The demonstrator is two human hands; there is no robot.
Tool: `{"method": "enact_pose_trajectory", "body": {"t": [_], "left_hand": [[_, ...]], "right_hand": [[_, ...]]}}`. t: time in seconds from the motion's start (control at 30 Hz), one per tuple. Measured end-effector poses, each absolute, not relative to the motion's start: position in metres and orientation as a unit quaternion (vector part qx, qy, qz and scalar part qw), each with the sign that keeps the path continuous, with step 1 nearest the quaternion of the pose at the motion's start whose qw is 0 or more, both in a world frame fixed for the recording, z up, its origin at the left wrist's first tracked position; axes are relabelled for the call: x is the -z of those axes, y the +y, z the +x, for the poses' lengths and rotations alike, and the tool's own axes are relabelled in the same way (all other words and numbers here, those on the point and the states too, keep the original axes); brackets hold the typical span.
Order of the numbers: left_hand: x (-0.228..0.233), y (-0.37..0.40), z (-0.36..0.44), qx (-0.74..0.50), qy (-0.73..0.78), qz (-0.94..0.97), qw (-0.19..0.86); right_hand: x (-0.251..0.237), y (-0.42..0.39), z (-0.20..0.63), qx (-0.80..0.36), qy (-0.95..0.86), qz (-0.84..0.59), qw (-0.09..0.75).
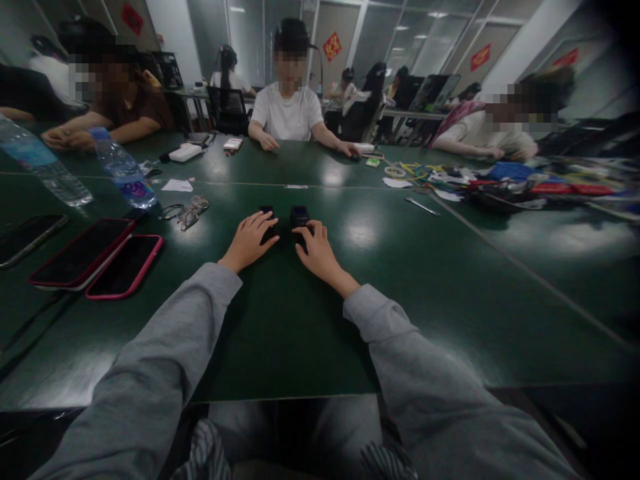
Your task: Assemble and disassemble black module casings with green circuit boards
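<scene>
My left hand (pixel 251 239) lies over a small black box-like device (pixel 271 233) on the green table, with the fingers across its top and the thumb along its near side. Much of that device is hidden under the hand. Just to the right, a second small black device (pixel 300 214) with a dark, screen-like face stands on the tabletop. The bent fingers and thumb of my right hand (pixel 317 250) close on its near part. A narrow gap separates the two devices. Their exact kind cannot be made out.
Left of my hands are eyeglasses (pixel 192 215), a water bottle (pixel 125 170), another bottle (pixel 45 163) and several phones (pixel 127 267). Tangled cables (pixel 420 172) and a thin metallic tool (pixel 423 207) lie to the right. A person (pixel 287 110) sits opposite, hands on the green table (pixel 300 333).
</scene>
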State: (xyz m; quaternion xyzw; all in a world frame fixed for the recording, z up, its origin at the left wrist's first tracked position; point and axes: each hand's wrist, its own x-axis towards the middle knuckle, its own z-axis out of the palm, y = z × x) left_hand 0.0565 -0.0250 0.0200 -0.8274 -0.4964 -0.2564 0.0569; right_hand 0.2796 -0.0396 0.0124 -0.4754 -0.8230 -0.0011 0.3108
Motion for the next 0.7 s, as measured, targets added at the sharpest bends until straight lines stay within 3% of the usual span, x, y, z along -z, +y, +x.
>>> {"method": "enact_pose_trajectory", "body": {"t": [0.7], "left_hand": [[-0.0203, -0.0246, 0.0554, 0.259, -0.493, -0.829, 0.054]], "right_hand": [[-0.0162, -0.0409, 0.2788, 0.013, -0.802, -0.485, 0.347]]}}
